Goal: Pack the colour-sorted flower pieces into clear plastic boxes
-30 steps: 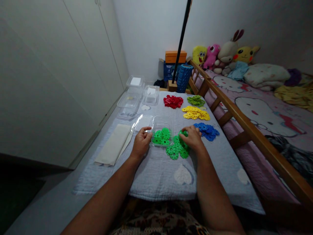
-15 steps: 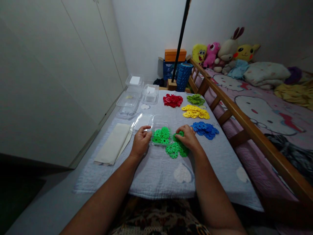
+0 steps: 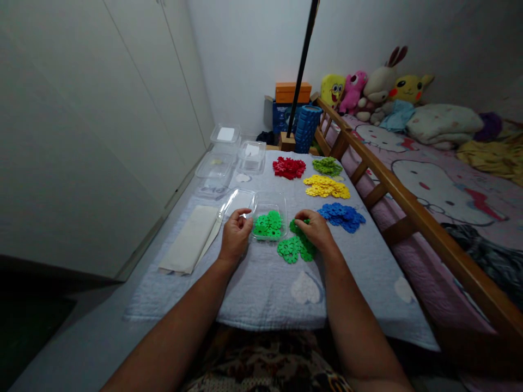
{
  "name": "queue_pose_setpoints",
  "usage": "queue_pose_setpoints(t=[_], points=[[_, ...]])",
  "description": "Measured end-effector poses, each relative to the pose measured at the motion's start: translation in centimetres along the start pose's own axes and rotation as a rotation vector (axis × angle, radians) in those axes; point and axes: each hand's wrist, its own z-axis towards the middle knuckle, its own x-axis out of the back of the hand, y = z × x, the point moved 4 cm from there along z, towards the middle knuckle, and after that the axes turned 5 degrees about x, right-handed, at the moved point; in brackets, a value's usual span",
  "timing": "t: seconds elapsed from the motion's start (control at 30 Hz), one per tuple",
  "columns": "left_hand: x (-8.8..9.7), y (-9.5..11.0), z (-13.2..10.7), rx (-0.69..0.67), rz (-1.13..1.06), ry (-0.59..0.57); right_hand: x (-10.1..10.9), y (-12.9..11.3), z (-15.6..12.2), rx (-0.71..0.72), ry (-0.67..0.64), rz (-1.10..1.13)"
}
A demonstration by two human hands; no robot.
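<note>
A clear plastic box (image 3: 269,209) with green flower-shaped pieces (image 3: 267,225) inside sits on the pale blue quilted mat (image 3: 265,288). My left hand (image 3: 235,235) grips the box's left rim, fingers curled. To the right of the box lies a loose pile of green pieces (image 3: 293,249). My right hand (image 3: 316,231) rests on that pile with its fingers closed round some green pieces near the box's right side.
Piles of blue (image 3: 342,215), yellow (image 3: 326,187), red (image 3: 289,167) and light green pieces (image 3: 327,165) lie farther back. Empty clear boxes (image 3: 215,166) and a lid (image 3: 232,204) stand at the left. A wooden bed rail (image 3: 404,215) runs along the right.
My right hand has slid a little left across the green pile toward the box. My left hand stays on the box rim.
</note>
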Motion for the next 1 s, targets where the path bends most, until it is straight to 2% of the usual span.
queue_pose_setpoints(t=[0.1,0.3,0.37,0.47,0.57,0.7,0.83,1.0], points=[[0.2,-0.1,0.1,0.002,-0.002,0.008,0.2,0.0,0.2,-0.02,-0.001,0.044],[0.4,-0.6,0.2,0.043,-0.023,0.004,1.6,-0.7,0.6,-0.069,0.136,0.257],[0.4,-0.7,0.2,0.051,-0.027,-0.005,1.8,-1.6,0.8,-0.07,0.159,0.311],[0.3,-0.5,0.1,0.055,-0.033,-0.021,1.5,-3.9,1.2,0.008,0.112,0.304],[0.2,-0.3,0.1,0.071,-0.046,-0.023,0.2,-6.2,1.6,0.103,0.007,0.194],[0.0,-0.2,0.0,0.095,-0.098,-0.039,-2.0,-8.4,2.3,0.205,-0.111,-0.103],[-0.1,-0.3,0.0,0.086,-0.113,-0.06,-3.5,-9.3,3.1,0.273,-0.193,-0.342],[0.1,-0.6,0.1,0.081,-0.091,-0.05,-4.5,-9.5,3.7,0.351,-0.317,-0.493]])
